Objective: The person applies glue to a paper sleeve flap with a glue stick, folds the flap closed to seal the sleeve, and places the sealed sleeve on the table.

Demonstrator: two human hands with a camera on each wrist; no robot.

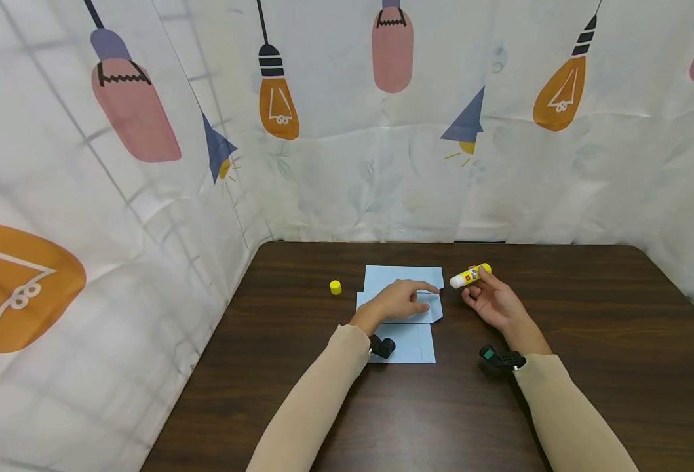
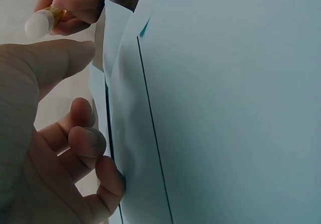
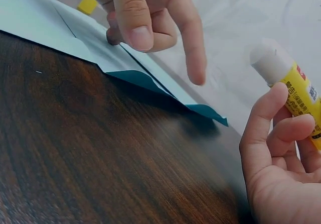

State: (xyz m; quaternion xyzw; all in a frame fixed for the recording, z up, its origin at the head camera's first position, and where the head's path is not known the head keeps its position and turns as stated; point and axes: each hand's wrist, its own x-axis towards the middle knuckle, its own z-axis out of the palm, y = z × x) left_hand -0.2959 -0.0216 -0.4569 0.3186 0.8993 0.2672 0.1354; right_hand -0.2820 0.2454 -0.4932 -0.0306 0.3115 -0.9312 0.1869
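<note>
A yellow glue stick [image 1: 470, 275] with its white end bare is pinched in the fingers of my right hand [image 1: 496, 305], raised at the right of the paper. Light blue paper [image 1: 405, 347] lies on the table, creased across into panels with small flaps at the sides. My left hand [image 1: 395, 301] rests over its middle panel, index finger stretched toward the right edge and other fingers bent. In the left wrist view, fingertips [image 2: 111, 176] touch the paper near a fold. The paper's right-hand flaps [image 3: 145, 81] curl up off the table in the right wrist view.
The yellow cap [image 1: 335, 287] of the glue stick stands on the dark wooden table [image 1: 299, 393], left of the paper. A white curtain [image 1: 347, 183] printed with lamps hangs behind the table and along its left side.
</note>
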